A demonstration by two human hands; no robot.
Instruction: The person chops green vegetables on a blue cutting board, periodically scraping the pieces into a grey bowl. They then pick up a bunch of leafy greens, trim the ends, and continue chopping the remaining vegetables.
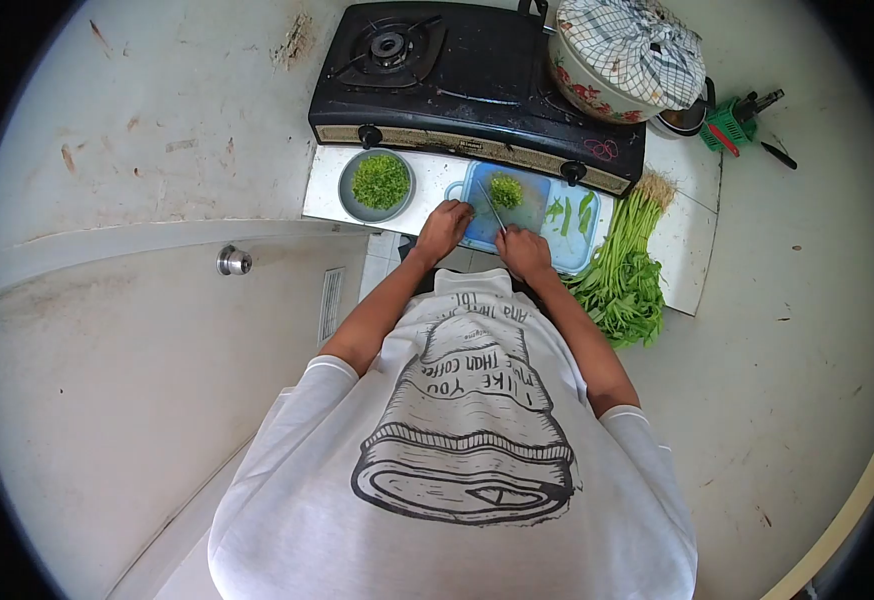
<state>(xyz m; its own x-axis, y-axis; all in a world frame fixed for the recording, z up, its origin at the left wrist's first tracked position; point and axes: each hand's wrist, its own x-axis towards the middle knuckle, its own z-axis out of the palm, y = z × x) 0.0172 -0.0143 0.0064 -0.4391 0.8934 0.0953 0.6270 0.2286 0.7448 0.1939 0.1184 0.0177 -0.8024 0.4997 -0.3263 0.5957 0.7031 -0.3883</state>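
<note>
My right hand (525, 252) is closed round the handle of a knife (490, 204), whose blade points up and left across a blue cutting board (479, 232). On the board, just beyond the blade, lies a small heap of chopped greens (505, 190). My left hand (444, 230) rests at the board's left edge with its fingers curled in; whatever is in them is hidden. A grey bowl (346, 200) of chopped greens (380, 182) stands to the left of the board. Cut green pieces (567, 215) lie on the light blue tray (579, 255) at the right.
A black two-burner stove (477, 60) stands behind the board. On its right sits a floral pot (597, 98) under a checked cloth (637, 50). A bunch of leafy stalks (629, 260) hangs over the counter's front edge. A green basket (727, 125) holds utensils at the back right.
</note>
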